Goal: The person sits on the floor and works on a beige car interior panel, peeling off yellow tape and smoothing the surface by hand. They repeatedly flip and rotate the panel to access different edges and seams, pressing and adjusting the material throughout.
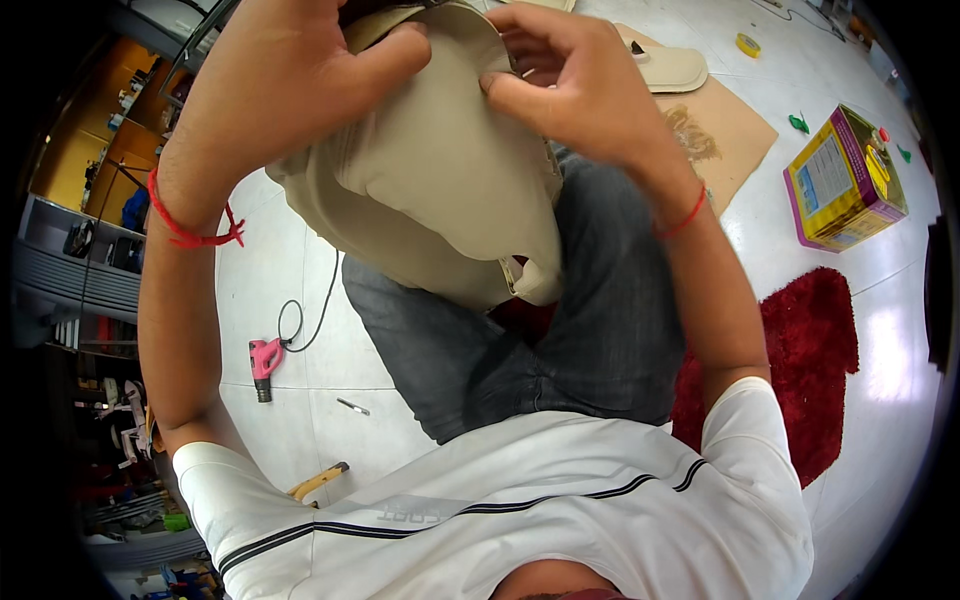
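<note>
A beige upholstered piece point(420, 180) with folded cover material and seams rests over my lap, its upper end partly cut off by the top edge. My left hand point(300, 70) grips its upper left part with the thumb bent over the material; the other fingers are mostly hidden or out of view. My right hand point(585, 90) is closed on the upper right edge, thumb on the beige surface and fingers curled at the rim. A small opening point(515, 268) shows at the lower right of the piece, above my jeans point(430, 350).
On the floor lie a pink heat gun point(265, 365) with cord, a thin tool point(352, 407), a wooden-handled tool point(315, 485), cardboard point(745, 150) with a beige pad point(675, 70), yellow tape point(748, 44), a square tin can point(830, 190) and a red shaggy mat point(810, 380). Cluttered shelves point(80, 250) line the left.
</note>
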Demonstrator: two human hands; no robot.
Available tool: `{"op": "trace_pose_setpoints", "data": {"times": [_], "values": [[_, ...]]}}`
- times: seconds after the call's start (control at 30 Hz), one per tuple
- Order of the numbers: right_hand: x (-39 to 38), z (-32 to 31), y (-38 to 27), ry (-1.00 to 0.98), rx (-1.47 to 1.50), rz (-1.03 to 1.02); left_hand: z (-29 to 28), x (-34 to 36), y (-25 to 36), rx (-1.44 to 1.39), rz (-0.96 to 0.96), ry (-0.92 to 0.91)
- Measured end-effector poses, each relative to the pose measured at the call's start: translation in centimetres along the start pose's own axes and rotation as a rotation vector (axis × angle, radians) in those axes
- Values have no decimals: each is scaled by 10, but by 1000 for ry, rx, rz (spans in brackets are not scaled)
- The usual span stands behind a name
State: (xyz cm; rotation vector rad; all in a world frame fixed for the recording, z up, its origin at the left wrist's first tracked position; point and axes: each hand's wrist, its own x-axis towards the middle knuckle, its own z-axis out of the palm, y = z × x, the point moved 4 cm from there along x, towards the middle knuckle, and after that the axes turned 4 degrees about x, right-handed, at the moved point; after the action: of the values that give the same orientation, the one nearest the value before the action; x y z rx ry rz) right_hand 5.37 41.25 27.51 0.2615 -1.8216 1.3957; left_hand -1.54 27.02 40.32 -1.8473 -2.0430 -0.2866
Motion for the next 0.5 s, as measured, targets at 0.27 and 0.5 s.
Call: {"op": "trace_pose_setpoints", "data": {"times": [0.27,0.5], "values": [[-11,4,7,147,-189,-105,1,1,8,52,1,-38],[-16,3,22,118,-38,-127,4,-2,3,-2,-35,-103]]}}
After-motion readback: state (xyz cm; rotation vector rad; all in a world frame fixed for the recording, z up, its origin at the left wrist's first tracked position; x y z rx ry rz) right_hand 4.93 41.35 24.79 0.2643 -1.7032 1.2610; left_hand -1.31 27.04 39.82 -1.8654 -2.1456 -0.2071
